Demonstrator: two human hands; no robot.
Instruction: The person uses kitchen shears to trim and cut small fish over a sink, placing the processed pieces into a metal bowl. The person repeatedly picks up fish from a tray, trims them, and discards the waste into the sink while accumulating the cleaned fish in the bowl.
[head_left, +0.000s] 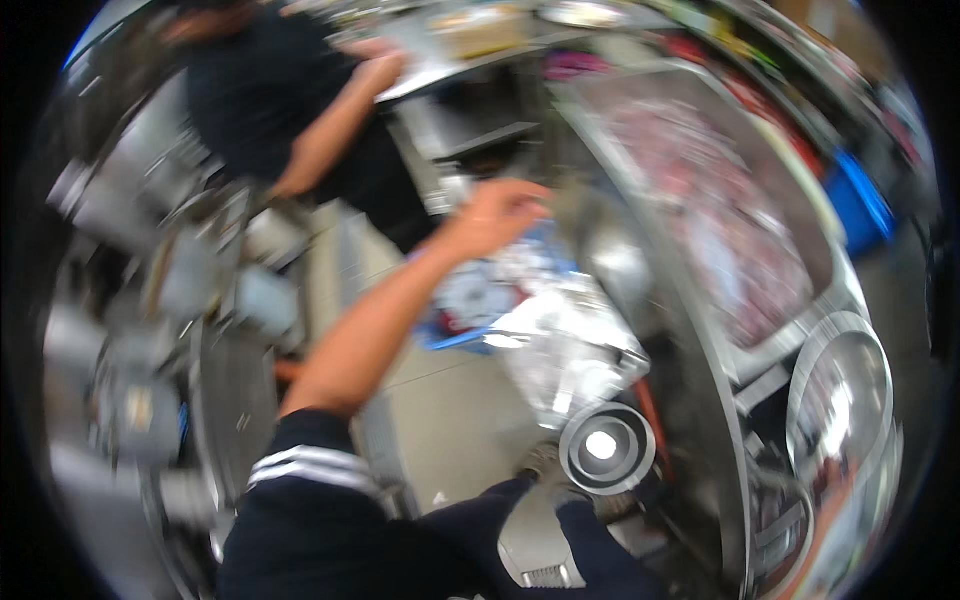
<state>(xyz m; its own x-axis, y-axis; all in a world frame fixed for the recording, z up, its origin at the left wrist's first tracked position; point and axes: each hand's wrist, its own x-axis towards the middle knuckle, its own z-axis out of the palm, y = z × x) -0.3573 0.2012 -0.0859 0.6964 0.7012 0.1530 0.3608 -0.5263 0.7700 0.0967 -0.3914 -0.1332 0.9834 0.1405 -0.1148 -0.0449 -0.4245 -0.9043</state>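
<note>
My left hand (499, 217) reaches forward over a blue plastic crate (457, 341), its fingers curled; blur hides whether anything is in them. Beneath it, white and red items (480, 296) fill the crate. A shiny silver sheet or bag (570, 337) lies close to the crate. At the far right, my right hand (834, 480) grips the lower rim of a large stainless steel bowl (840, 390), which is tilted. Beside that bowl, a deep metal sink basin (780, 127) holds a heap of pinkish raw meat (712, 217), partly under what looks like clear film or water.
A co-worker in dark clothes (255, 97) stands ahead on the left, an arm on a steel counter (435, 71). Round nested metal pots (607, 450) stand low near my feet. Metal containers (266, 304) line the left side. A blue bin (859, 202) is at right.
</note>
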